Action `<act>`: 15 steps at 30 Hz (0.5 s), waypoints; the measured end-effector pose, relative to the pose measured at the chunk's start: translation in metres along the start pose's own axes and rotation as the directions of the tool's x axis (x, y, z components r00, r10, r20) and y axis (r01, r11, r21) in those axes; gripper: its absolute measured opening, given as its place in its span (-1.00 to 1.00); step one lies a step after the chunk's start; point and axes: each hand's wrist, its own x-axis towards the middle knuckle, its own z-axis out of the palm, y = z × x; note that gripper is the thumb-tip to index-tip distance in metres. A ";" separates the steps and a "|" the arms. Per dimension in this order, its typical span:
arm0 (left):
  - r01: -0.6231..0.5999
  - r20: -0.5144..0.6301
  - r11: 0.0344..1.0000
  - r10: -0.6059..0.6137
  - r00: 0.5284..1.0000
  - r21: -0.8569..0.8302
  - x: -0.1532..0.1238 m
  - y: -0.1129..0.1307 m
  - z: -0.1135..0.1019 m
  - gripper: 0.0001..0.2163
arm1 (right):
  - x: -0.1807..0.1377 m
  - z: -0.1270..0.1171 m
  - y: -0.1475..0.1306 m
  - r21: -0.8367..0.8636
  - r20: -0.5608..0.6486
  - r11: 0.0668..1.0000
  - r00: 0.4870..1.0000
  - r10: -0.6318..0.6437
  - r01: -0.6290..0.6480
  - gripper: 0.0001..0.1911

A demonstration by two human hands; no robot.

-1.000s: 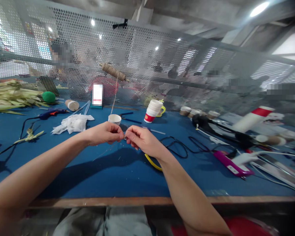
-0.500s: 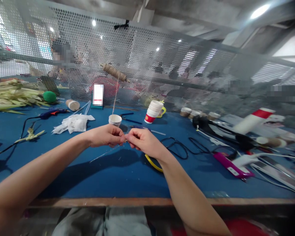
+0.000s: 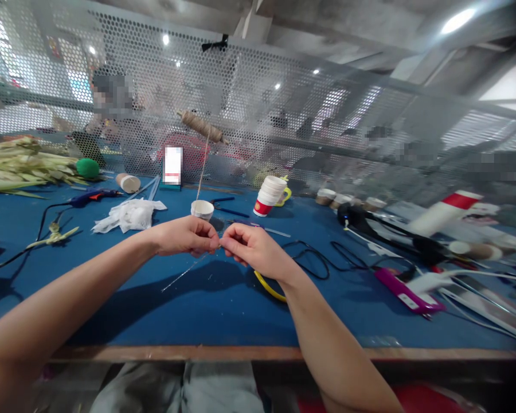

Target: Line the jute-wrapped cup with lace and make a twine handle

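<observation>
My left hand (image 3: 198,236) and my right hand (image 3: 245,244) meet above the blue table, fingertips almost touching. Both are closed in a pinch on a thin strand, of which only a tiny tan bit shows between them. From under my left fingers a fine pale thread (image 3: 183,275) slants down to the left; whether it is the same piece I cannot tell. Just behind my hands stands a white paper cup (image 3: 202,210). Twine (image 3: 203,163) runs down to this cup from a spool of brown twine (image 3: 201,127) on the mesh.
Stacked paper cups (image 3: 269,195), pliers (image 3: 230,211) and white tissue (image 3: 129,215) lie beyond my hands. A glue gun (image 3: 95,197) and pale husks (image 3: 26,163) are on the left. To the right are black cable (image 3: 309,258) and a purple power strip (image 3: 406,291). Perforated mesh (image 3: 249,86) rises behind.
My fingertips have shifted very slightly, and the pale thread's loose end hangs a little lower and further right. Everything else stays in place.
</observation>
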 end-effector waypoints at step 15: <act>-0.068 -0.040 0.994 0.071 0.997 0.081 0.000 -0.002 0.000 -0.82 | 0.003 0.001 0.001 0.026 -0.027 1.000 0.999 0.016 -0.016 -0.78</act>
